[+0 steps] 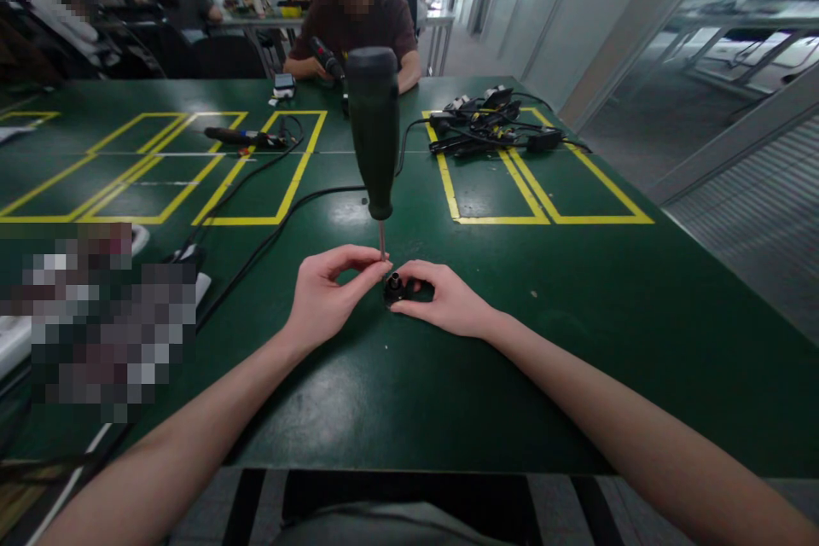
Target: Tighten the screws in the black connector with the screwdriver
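Observation:
A screwdriver (pixel 374 132) with a thick dark handle stands upright, handle up, at the middle of the view. My left hand (pixel 326 290) is closed in a pinch around the low end of its thin shaft (pixel 382 237). Whether a small piece is also between those fingertips I cannot make out. Just to the right, my right hand (pixel 448 299) grips a small round black part (pixel 393 293) by its side, thumb and fingers curled about it. A short metal-tipped post (pixel 395 279) sticks up from that part, close to my left fingertips.
A green table (pixel 512 409) carries yellow tape outlines (pixel 502 221). Tangled black cables (pixel 490 132) lie at back right, a corded dark tool (pixel 240 136) at back left. Blurred-out items (pixel 121 333) sit at left beside a black cord (pixel 256 252). Opposite, a person (pixel 358 26) holds a tool.

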Motion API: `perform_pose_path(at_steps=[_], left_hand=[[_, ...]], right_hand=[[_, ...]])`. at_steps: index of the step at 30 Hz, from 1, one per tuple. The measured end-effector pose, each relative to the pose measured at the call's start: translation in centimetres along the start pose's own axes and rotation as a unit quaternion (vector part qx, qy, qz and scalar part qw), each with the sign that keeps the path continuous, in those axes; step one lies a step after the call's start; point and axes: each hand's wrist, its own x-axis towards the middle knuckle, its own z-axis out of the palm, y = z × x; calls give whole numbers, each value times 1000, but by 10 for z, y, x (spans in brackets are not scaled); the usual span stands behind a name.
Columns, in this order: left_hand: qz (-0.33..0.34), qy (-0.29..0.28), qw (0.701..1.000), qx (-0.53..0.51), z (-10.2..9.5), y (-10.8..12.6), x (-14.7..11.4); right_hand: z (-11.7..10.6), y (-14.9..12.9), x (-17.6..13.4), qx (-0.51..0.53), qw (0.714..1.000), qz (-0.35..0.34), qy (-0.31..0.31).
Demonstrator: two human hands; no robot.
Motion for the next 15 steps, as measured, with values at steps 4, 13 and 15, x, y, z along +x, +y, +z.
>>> perform_pose_path(at_steps=[4, 13, 15], left_hand=[[7, -2, 1000, -2, 1, 2, -1], [21, -9, 1000, 13, -1, 0, -2], [17, 8, 1000, 15, -1, -1, -2]], right_hand=[[0, 0, 0, 5, 1000, -1, 2], [-1, 0, 0, -2, 1000, -1, -2], [-1, -1, 0, 1, 1000, 1, -2]])
